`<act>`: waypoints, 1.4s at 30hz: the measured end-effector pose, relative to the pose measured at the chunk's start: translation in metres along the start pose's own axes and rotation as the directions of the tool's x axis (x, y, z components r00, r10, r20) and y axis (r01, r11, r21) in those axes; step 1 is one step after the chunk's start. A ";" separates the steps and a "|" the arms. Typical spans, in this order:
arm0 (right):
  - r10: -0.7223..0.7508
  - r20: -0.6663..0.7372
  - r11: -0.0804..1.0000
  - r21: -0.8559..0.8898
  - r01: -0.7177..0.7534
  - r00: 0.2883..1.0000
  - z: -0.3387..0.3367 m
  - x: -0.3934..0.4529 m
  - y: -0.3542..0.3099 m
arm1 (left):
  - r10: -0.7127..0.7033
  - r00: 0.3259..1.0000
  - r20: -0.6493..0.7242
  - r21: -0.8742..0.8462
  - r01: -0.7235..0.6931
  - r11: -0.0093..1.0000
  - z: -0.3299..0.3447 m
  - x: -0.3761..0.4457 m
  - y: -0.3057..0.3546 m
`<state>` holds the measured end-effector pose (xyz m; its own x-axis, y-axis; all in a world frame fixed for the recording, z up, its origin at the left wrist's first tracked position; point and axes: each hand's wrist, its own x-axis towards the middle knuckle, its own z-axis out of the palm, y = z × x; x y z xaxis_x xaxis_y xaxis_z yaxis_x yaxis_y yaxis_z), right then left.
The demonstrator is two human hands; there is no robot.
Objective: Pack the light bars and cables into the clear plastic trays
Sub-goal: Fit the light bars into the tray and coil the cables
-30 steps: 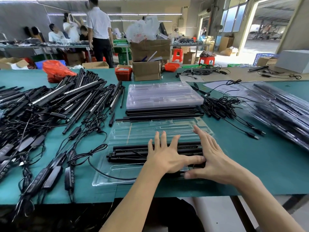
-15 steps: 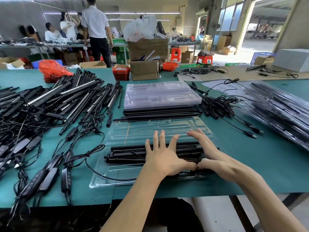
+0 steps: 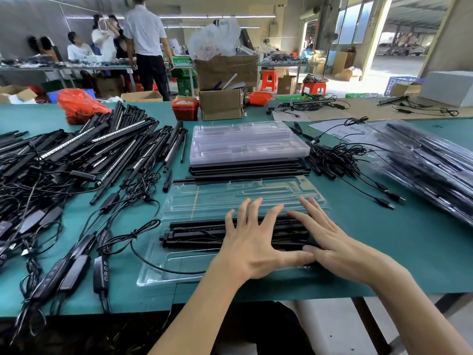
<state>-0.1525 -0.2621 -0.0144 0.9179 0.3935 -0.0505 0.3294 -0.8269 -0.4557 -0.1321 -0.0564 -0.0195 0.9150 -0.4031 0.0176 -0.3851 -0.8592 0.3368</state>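
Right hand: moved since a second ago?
Yes. The right hand has slid left over the light bars in the open tray, and now touches the left hand.

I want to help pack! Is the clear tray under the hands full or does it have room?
It has room. The clear tray holds black light bars only in its near half; the moulded slots farther back are bare.

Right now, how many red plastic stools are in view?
2. One red stool stands on the floor behind the cardboard box; the other is to its right, nearer the doorway. More may be hidden.
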 end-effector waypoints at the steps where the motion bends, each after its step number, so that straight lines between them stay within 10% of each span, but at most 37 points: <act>1: 0.000 -0.009 1.000 0.013 0.000 1.000 0.000 0.000 0.001 | -0.002 1.000 0.005 0.021 0.002 1.000 0.000 -0.001 0.001; 14: -0.027 -0.045 0.971 0.238 0.037 0.999 -0.001 0.000 0.009 | -0.019 0.999 0.048 0.079 0.015 0.997 -0.002 0.001 0.006; 23: -0.052 -0.054 0.981 0.183 0.061 0.997 -0.002 0.002 0.011 | 0.514 0.807 -0.290 -0.079 -0.556 0.827 -0.005 -0.011 0.001; 32: -0.024 -0.288 0.999 -0.032 0.015 0.957 -0.020 -0.009 0.006 | 0.508 0.841 -0.188 -0.106 -0.531 0.841 -0.010 -0.019 0.007; 42: 0.071 0.062 0.997 0.038 -0.074 0.996 -0.027 -0.004 0.005 | 0.465 0.854 -0.231 -0.201 -0.510 0.836 -0.006 -0.018 0.007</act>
<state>-0.1489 -0.2789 0.0080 0.9238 0.3574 -0.1375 0.2520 -0.8377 -0.4845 -0.1503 -0.0530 -0.0117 0.6304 -0.6714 0.3896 -0.7645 -0.4499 0.4617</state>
